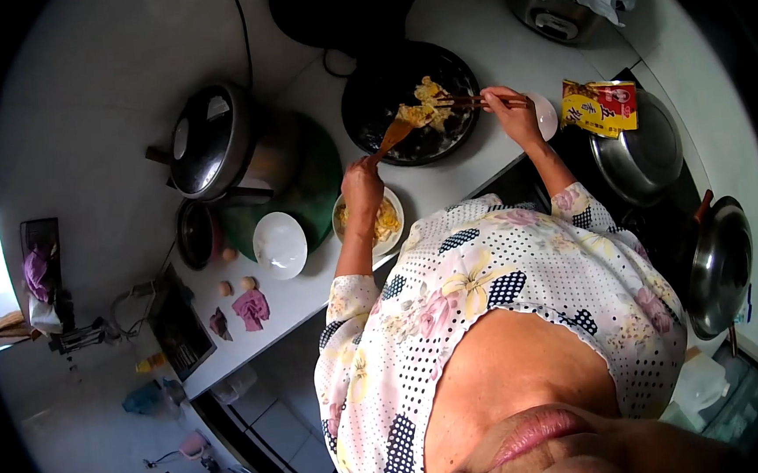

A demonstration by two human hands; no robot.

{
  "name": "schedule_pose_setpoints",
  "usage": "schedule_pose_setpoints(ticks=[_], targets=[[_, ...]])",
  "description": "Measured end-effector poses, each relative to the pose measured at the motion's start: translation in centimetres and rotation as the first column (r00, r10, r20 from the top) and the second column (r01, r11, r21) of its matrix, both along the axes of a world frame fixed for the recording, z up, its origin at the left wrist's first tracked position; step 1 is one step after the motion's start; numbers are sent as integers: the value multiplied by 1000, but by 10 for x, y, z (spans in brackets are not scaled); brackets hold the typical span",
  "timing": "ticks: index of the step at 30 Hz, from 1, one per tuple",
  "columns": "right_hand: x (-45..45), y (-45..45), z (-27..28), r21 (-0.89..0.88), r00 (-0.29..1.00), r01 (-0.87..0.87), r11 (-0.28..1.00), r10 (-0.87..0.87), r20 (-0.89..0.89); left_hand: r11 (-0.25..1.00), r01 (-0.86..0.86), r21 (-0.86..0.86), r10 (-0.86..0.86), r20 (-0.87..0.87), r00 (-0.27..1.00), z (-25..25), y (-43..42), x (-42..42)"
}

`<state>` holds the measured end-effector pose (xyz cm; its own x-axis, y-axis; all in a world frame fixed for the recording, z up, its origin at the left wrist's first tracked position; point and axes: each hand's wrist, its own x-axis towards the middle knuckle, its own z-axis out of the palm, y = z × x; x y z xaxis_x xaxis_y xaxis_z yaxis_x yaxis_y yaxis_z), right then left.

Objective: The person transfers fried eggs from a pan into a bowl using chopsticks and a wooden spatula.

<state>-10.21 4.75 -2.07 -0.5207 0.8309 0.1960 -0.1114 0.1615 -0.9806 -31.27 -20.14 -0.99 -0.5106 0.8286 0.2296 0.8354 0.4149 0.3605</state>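
My left hand (pixel 362 187) is wrapped round the handle of a wooden spatula (pixel 396 133), its blade at the cooked egg (pixel 427 103). The egg lies in pieces in a round black pan (pixel 370 105). From the other side, my right hand (pixel 514 114) grips a pair of chopsticks (pixel 466 101), whose tips touch the egg. A white bowl (pixel 398 209) with more yellow egg in it stands below my left wrist, partly hidden by the forearm. Close by my right hand is a small pale bowl (pixel 545 116).
Left of the pan, a lidded pot (pixel 210 143) stands by a green board (pixel 317 166). An empty white bowl (pixel 280 246), several eggs (pixel 248 283) and a pink cloth (pixel 251 309) are nearby. At right, a yellow-red packet (pixel 599 109) lies on a metal lid (pixel 642 161).
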Motion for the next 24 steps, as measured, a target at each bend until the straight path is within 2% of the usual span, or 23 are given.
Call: schedule_pose_setpoints(ticks=[2,5,7,8,9,12,14,17,20,22,24], targets=[[1,-3,2,22,1000,14,1000,-15,25,1000,-19,6,19,-20,1000,1,-3,-6],[-3,-7,5,-37,1000,-20,999,20,-24,1000,-5,28,6,-46,999,2,1,-7],[-9,-6,-6,21,997,-52,998,51,56,997,25,79,-21,-57,998,4,17,3],[-13,-5,-12,49,993,-68,996,63,99,999,32,39,-30,-50,998,-1,20,4],[-15,-8,-11,-42,995,-85,996,87,58,999,40,-2,-40,-44,998,-8,23,4],[-7,-6,-1,-96,981,-56,994,73,178,990,56,-126,-60,-25,998,-15,16,5],[3,-1,1,-71,990,-47,996,56,128,979,75,-191,-71,24,997,-8,4,5],[3,7,-2,-58,999,-10,998,12,32,986,97,-134,-95,22,995,8,-6,6],[-7,8,1,-74,999,13,997,-16,-44,996,64,-55,-66,-31,997,1,-4,2],[-19,12,-11,-90,990,-7,996,-6,-141,994,51,-94,-48,34,998,-2,2,7],[-23,14,-22,-58,997,-9,998,4,-79,992,48,-115,-41,61,997,-8,2,10]])
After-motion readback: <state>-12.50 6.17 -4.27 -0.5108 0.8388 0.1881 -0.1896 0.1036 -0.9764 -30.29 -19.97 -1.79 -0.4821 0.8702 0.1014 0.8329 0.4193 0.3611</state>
